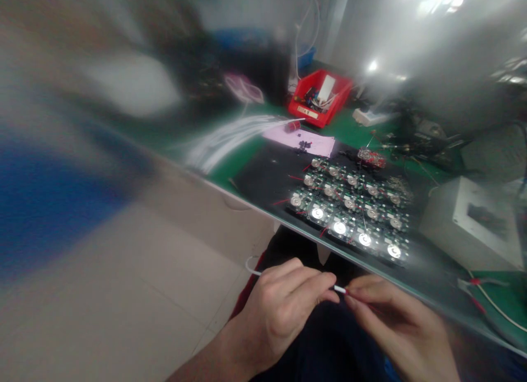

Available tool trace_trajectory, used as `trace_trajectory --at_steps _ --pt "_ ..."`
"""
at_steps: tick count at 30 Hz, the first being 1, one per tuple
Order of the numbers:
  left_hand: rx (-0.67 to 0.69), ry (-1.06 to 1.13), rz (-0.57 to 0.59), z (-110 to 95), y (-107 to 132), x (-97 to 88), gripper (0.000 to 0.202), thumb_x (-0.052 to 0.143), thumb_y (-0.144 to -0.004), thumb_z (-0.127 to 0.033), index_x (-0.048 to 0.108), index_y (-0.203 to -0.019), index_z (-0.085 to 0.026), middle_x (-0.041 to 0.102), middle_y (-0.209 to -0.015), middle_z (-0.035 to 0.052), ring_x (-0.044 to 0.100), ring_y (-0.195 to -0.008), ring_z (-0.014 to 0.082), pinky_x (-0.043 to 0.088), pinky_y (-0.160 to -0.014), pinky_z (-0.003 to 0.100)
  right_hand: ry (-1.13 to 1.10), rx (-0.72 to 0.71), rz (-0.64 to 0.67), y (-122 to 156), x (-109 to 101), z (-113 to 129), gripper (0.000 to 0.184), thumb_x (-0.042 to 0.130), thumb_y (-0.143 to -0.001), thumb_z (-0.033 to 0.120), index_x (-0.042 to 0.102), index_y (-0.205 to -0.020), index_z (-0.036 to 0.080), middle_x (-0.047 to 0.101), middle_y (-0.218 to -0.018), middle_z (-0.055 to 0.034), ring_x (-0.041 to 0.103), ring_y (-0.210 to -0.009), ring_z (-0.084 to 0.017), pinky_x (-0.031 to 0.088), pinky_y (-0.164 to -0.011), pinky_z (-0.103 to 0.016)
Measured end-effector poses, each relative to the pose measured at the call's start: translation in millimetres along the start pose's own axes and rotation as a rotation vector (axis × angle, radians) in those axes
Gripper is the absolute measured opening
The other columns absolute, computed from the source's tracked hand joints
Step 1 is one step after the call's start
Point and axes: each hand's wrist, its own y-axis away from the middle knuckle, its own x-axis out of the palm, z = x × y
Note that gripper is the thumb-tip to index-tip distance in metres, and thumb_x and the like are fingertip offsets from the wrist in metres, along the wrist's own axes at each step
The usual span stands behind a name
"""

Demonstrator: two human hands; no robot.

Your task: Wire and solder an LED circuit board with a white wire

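Below the near edge of the surface (247, 157), both hands are held over the lap. The left hand (284, 308) is curled closed, with a thin white wire (340, 288) pinched between thumb and forefinger. Its free tail loops out behind the knuckles. The right hand (397, 324) is closed at the fingertips on a fine red wire (362, 298). The two wire ends meet in the narrow gap between the fingers (319, 287).

Step in hand, as judged: the red and white ends are being brought together or joined. The join itself is too small and blurred to confirm.

Next move, as judged: a steady pinch on both sides and fine end-to-end alignment are called for, since both wires are thin and limp.

Beyond the fingers, rows of small circuit boards (349, 203) are laid out on a black mat. Farther off, a red bin (319, 96) is noted.
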Motion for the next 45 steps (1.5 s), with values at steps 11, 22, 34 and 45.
trace_trajectory --at_steps 11,22,34,45 --pt "0.039 -0.050 0.080 -9.3 -1.5 -4.5 0.020 0.061 -0.099 -0.007 0.066 -0.119 -0.011 0.073 -0.092 0.0059 0.057 -0.075 0.0167 0.046 -0.065 0.032 0.264 -0.291 0.158 0.2 -10.2 0.9 0.011 0.070 -0.100 0.017 0.072 -0.106 0.027 0.072 -0.107 -0.0010 0.072 -0.093 -0.015 0.059 -0.084 -0.015" --pt "0.005 0.019 0.021 -7.6 0.5 0.1 0.023 0.065 -0.099 -0.009 0.063 -0.122 -0.013 0.073 -0.091 0.0045 0.059 -0.076 0.0163 0.046 -0.068 0.033 0.259 -0.201 0.168 -4.0 -15.4 2.8 0.006 0.072 -0.102 0.025 0.073 -0.107 0.029 0.072 -0.104 0.0025 0.072 -0.088 -0.012 0.057 -0.082 -0.011" --pt "0.004 0.072 0.089 -10.8 -1.1 -8.3 0.027 0.053 -0.100 -0.002 0.063 -0.123 -0.012 0.076 -0.097 0.0059 0.062 -0.080 0.0166 0.051 -0.072 0.032 0.212 -0.243 0.115 -3.0 -8.4 1.1 0.011 0.077 -0.093 0.018 0.069 -0.087 0.023 0.071 -0.093 0.0009 0.071 -0.080 -0.012 0.056 -0.075 -0.012" --pt "0.016 0.087 0.078 -9.0 2.3 -4.6 0.029 0.056 -0.097 0.001 0.063 -0.123 -0.010 0.075 -0.099 0.0080 0.062 -0.081 0.0171 0.051 -0.072 0.033 0.164 -0.229 0.107 -0.4 -1.3 1.3 0.012 0.078 -0.090 0.017 0.070 -0.085 0.024 0.071 -0.093 0.0010 0.071 -0.080 -0.013 0.055 -0.074 -0.013"
